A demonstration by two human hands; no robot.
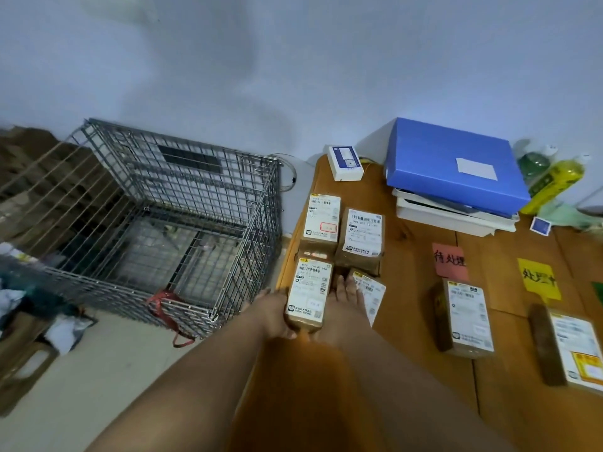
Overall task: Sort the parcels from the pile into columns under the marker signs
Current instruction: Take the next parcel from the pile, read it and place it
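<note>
A pile of brown cardboard parcels with white labels lies at the table's left edge. My left hand (272, 313) and my right hand (346, 303) grip the nearest parcel (308, 293) from either side. Behind it sit two more parcels (321, 220) (362, 234), and a tilted one (370, 293) lies by my right hand. A pink marker sign (449, 259) has one parcel (465, 316) below it. A yellow marker sign (538, 278) has another parcel (569, 345) below it.
A wire cage (156, 223) stands on the floor left of the wooden table (408, 288). A blue box (453, 164) on white trays, a small white box (345, 163) and bottles (554, 177) occupy the table's back. Bags and cardboard clutter the floor at far left.
</note>
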